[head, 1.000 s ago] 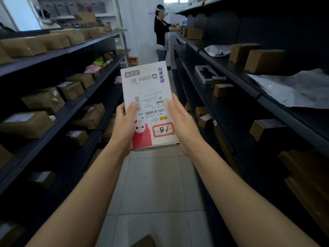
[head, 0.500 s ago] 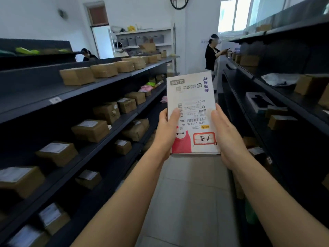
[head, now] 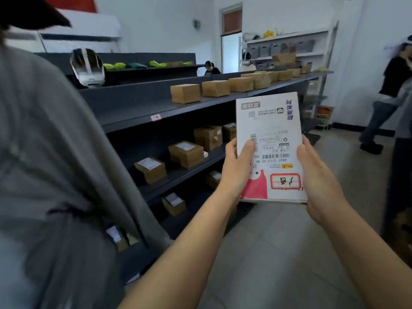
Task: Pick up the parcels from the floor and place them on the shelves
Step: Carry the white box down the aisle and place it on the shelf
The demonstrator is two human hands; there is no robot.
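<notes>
I hold a flat white parcel (head: 269, 134) with a pink lower corner and barcode labels upright in front of me. My left hand (head: 236, 168) grips its left edge with the thumb over the label. My right hand (head: 316, 175) grips its right edge. Dark grey shelves (head: 138, 114) run along my left, their upper board partly bare. Brown cardboard parcels (head: 186, 93) stand in a row on the top board, and more boxes (head: 186, 153) sit on the lower boards.
A person in a grey top (head: 49, 175) stands very close at my left, covering that side. Another person (head: 388, 101) stands at the far right by the aisle's end. A white shelf unit (head: 287, 47) stands at the back. Tiled floor (head: 278, 253) lies below my arms.
The view has swung left: the right-hand shelves have left the frame and a person in grey now fills the left side. Both hands still hold the parcel the same way.
</notes>
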